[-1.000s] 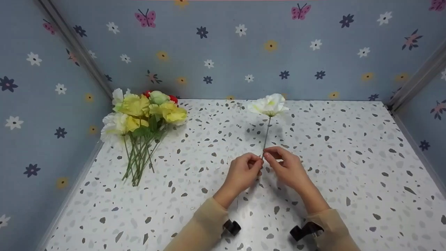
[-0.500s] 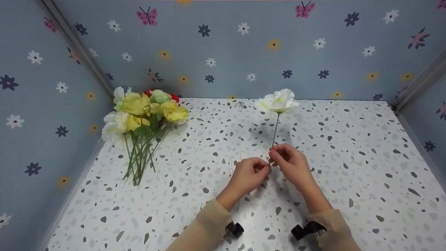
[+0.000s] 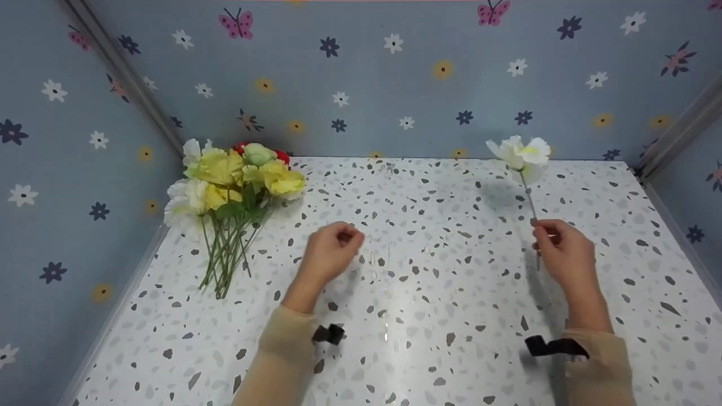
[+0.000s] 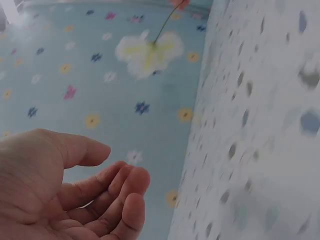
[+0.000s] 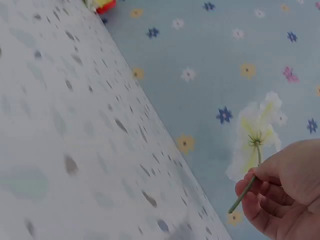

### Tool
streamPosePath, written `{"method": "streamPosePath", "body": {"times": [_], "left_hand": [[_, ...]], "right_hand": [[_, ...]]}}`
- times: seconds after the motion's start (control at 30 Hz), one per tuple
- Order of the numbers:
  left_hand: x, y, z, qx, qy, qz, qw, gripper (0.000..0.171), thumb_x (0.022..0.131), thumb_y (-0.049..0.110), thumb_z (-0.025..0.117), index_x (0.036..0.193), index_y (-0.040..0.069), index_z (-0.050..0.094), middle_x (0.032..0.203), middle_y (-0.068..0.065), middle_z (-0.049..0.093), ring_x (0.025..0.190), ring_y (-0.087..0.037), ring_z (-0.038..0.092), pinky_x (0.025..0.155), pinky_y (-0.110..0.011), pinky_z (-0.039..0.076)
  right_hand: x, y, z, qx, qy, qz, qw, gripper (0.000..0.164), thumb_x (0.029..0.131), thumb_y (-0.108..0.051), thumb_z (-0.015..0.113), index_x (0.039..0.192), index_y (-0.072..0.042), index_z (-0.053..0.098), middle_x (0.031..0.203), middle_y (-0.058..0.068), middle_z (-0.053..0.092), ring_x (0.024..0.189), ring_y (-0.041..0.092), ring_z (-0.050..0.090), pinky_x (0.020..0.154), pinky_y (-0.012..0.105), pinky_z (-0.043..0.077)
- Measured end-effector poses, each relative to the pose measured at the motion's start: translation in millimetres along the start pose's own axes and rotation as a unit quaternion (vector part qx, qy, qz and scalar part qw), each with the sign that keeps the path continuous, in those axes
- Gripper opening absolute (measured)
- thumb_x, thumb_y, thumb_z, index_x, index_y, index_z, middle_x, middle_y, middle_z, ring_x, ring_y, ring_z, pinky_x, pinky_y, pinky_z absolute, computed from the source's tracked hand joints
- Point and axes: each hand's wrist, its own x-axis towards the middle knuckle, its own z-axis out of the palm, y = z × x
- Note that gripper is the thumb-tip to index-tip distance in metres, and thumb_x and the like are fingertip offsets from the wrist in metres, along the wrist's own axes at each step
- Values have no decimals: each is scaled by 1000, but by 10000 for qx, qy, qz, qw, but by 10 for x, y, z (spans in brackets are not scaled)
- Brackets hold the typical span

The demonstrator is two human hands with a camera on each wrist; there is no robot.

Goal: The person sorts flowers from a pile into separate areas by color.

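A white artificial flower (image 3: 520, 152) with yellow-green streaks is held up at the right by my right hand (image 3: 564, 248). Thumb and fingers pinch its thin green stem, and the stem's lower end sticks out past them in the right wrist view (image 5: 240, 196). My left hand (image 3: 333, 251) is over the middle of the table, well apart from the flower. Its fingers are loosely curled with nothing between them, as the left wrist view shows at the fingertips (image 4: 136, 182). That view also catches the white flower (image 4: 150, 52) in the distance.
A bunch of yellow, white, pale green and red artificial flowers (image 3: 225, 175) lies at the left back of the speckled table (image 3: 428, 338), stems toward me. Patterned blue panels (image 3: 372, 73) wall the table at the back and sides. Each sleeve carries a black strap (image 3: 555, 345).
My left hand has let go of the stem and moved left. My right hand has carried the white flower to the right, and its stem now leans left. The bunch has stayed put.
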Motion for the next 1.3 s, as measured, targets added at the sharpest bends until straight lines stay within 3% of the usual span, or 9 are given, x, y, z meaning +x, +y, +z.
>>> {"method": "streamPosePath", "body": {"times": [0.13, 0.27, 0.43, 0.53, 0.73, 0.87, 1.03, 1.23, 1.3], "left_hand": [[-1, -286, -538, 599, 796, -170, 9949, 19, 95, 26, 67, 101, 8, 71, 93, -6, 70, 84, -21, 65, 76, -36, 56], [-96, -611, -960, 1297, 1176, -364, 9839, 23, 97, 25, 63, 103, 5, 71, 95, -11, 71, 86, -26, 66, 79, -42, 54], [-223, -955, -1334, 1931, 1477, -518, 9686, 25, 96, 21, 60, 103, 0, 70, 94, -17, 71, 86, -34, 66, 81, -50, 51], [-260, -1078, -1480, 2090, 1474, -677, 9644, 26, 96, 21, 61, 104, -2, 69, 96, -18, 70, 88, -37, 65, 83, -52, 50], [-257, -1171, -1597, 2095, 1153, -1168, 9639, 30, 95, 24, 60, 107, -3, 67, 99, -20, 68, 92, -37, 62, 82, -53, 51], [-251, -1179, -1587, 2206, 1141, -1132, 9620, 26, 93, 20, 61, 103, -4, 67, 93, -19, 67, 88, -37, 62, 80, -54, 50], [-258, -1187, -1569, 2552, 985, -1022, 9564, 14, 91, 13, 61, 84, 1, 64, 76, -15, 62, 75, -33, 55, 71, -50, 47], [-247, -1181, -1555, 2619, 808, -1119, 9552, 10, 90, 10, 61, 83, 3, 64, 82, -17, 65, 75, -34, 55, 68, -49, 45], [-241, -1189, -1545, 2657, 821, -1101, 9542, 13, 89, 8, 62, 78, 4, 60, 75, -15, 62, 67, -31, 52, 62, -45, 43]], "right_hand": [[43, 374, -293, -570, 327, 397, 9970, 37, 107, -29, 47, 131, -7, 62, 112, 16, 67, 84, 15, 63, 58, 19, 50], [36, 676, -526, -1031, 618, 638, 9907, 38, 106, -26, 45, 130, -2, 62, 115, 20, 65, 87, 21, 60, 60, 25, 48], [19, 951, -717, -1541, 841, 912, 9802, 41, 106, -23, 42, 131, 4, 59, 123, 27, 58, 102, 39, 55, 74, 42, 44], [8, 1064, -787, -1748, 919, 1250, 9723, 42, 107, -21, 40, 134, 6, 56, 126, 29, 54, 108, 43, 51, 79, 49, 44], [-24, 1189, -918, -1735, 859, 1832, 9638, 45, 108, -23, 35, 140, 5, 50, 135, 30, 49, 114, 45, 48, 78, 49, 44], [-44, 1231, -936, -1590, 714, 2138, 9612, 47, 108, -23, 34, 144, 3, 48, 141, 30, 46, 120, 46, 47, 83, 53, 45], [-44, 1273, -908, -1546, 641, 2203, 9610, 46, 107, -22, 36, 143, 5, 49, 140, 31, 47, 124, 47, 45, 96, 60, 42], [-30, 1302, -925, -1491, 557, 2354, 9588, 46, 108, -22, 37, 144, 5, 48, 141, 30, 46, 126, 47, 43, 100, 60, 40], [-37, 1291, -926, -1504, 554, 2378, 9580, 46, 108, -22, 37, 144, 5, 47, 141, 30, 46, 127, 47, 43, 102, 61, 39]]}}
